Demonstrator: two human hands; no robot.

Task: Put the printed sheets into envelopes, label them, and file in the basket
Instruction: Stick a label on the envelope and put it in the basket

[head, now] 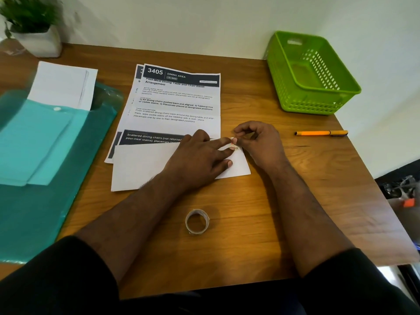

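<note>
A white envelope (141,169) lies on the wooden table, overlapping the bottom of two printed sheets (177,103) headed "3405 DINING AREA". My left hand (197,158) rests flat on the envelope's right part, fingers straight and pressing near its upper right corner. My right hand (256,142) pinches a small strip of tape or label (234,142) at that corner, right by my left fingertips. A roll of clear tape (197,221) stands on the table in front of me. The green basket (336,96) sits at the back right, with nothing visible in it.
An orange pen (320,133) lies right of my hands. A teal plastic folder (34,142) with white envelopes or paper (66,85) sticking out covers the left of the table. A potted plant (34,26) stands at the back left. The table's right edge is near the basket.
</note>
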